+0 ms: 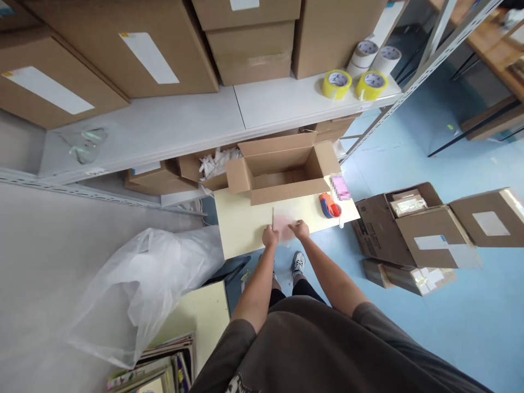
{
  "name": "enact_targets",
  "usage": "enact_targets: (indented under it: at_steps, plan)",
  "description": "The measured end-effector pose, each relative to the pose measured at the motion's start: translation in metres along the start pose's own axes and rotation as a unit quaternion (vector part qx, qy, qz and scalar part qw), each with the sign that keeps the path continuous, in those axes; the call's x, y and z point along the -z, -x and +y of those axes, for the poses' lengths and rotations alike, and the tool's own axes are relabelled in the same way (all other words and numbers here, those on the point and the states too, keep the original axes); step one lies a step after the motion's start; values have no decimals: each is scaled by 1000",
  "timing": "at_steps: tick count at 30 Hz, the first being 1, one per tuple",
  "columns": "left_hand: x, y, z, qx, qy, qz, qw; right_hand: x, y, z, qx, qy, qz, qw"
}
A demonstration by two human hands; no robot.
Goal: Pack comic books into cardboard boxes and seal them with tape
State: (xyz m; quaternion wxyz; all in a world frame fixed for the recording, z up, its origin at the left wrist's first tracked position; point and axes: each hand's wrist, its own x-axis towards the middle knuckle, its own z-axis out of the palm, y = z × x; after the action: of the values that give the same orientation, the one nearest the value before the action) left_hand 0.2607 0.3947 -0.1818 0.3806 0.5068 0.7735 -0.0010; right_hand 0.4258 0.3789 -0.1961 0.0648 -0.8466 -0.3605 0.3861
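Note:
A small pale pink flat packet point(282, 222) lies on the cream table point(241, 224) near its front edge. My left hand point(269, 237) grips the packet's left side and my right hand point(302, 229) grips its right side. Behind them an open, seemingly empty cardboard box point(282, 169) stands on the table. A red and blue tape dispenser point(329, 206) and a pink blurred item point(340, 187) sit at the table's right end.
A grey shelf point(184, 125) carries big cardboard boxes point(123, 54), yellow tape rolls point(337, 83) and white rolls point(376, 54). Open cartons point(413, 229) lie on the blue floor at right. A clear plastic bag point(147, 284) bulges at left above stacked books point(164, 365).

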Motion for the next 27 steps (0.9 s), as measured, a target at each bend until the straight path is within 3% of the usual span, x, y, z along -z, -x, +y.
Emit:
enact_targets:
  at_steps: [6,9,12,16,21,24,27]
  plan:
    - [-11,-15,6,17,4,-33,999,-16,-4,1,-4,2,-4,1000]
    - [-7,-16,-1,17,21,-36,999,-14,-3,5,9,-74,10,997]
    - [5,-11,-3,31,115,-35,992,-3,5,4,24,-171,-4,985]
    - [37,6,4,10,228,-52,972,25,31,-10,58,-260,-23,964]
    - [92,34,8,-49,304,-108,945,64,77,-31,86,-458,-81,881]
    - [120,50,2,-79,346,-154,922,83,106,-36,97,-502,-122,851]
    - [141,63,-9,-103,383,-213,893,96,131,-36,97,-509,-154,842]
